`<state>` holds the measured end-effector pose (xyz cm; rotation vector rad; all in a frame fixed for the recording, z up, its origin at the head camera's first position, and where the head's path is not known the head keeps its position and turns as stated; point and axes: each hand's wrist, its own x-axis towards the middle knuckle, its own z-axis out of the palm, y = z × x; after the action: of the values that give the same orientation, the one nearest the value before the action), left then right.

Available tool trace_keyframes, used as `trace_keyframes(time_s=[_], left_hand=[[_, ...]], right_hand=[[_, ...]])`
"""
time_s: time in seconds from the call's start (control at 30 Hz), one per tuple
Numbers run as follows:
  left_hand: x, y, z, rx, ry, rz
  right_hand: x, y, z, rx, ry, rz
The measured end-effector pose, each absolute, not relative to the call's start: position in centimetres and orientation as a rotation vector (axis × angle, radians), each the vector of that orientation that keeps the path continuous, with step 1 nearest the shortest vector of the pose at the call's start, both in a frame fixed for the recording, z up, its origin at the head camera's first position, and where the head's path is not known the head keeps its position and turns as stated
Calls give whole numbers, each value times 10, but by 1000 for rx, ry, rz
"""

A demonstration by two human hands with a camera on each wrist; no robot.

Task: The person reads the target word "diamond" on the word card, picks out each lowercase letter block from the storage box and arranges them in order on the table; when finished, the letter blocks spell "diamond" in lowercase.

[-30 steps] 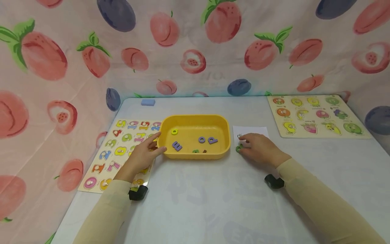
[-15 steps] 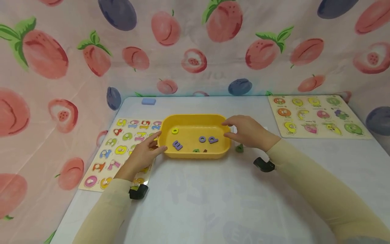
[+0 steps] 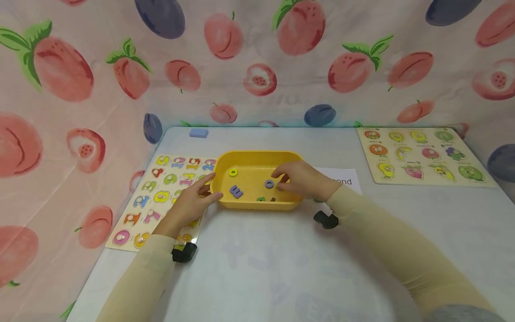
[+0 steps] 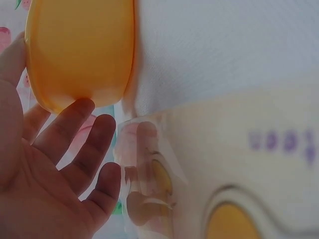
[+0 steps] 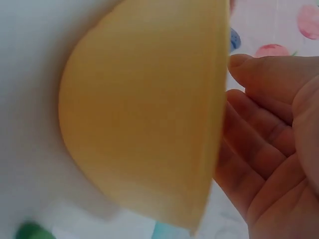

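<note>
A yellow plastic tray (image 3: 257, 155) holds several small letters: a yellow ring-shaped letter (image 3: 233, 172), a purple m (image 3: 236, 192), a purple ring-shaped letter (image 3: 269, 184), and a green and a brown piece partly hidden by the near wall. My left hand (image 3: 190, 206) rests at the tray's left end with loosely spread fingers (image 4: 75, 119) touching it. Over the tray's right part reaches my right hand (image 3: 303, 179), thumb and fingers apart, fingertips close to the purple ring-shaped letter. In the right wrist view the tray wall hides the fingertips.
Under my left forearm lies a number puzzle board (image 3: 150, 214). A white printed card (image 3: 350, 176) sits right of the tray, with a green letter (image 3: 318, 201) mostly behind my right wrist. A fruit puzzle board (image 3: 426, 156) is at back right, a blue block (image 3: 199, 133) at back left.
My right hand has left the green letter by the card and moved left, over the rim and into the tray, covering the purple d-shaped letter. The left hand stays in place.
</note>
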<state>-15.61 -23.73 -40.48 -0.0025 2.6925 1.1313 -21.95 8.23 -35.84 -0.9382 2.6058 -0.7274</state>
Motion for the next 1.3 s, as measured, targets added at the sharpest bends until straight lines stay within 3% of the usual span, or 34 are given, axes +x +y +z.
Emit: trace_keyframes(time_s=[1.3], left_hand=[[-157, -235, -404, -61, 2673, 1152]], right_hand=[[-219, 42, -385, -707, 2464, -755]])
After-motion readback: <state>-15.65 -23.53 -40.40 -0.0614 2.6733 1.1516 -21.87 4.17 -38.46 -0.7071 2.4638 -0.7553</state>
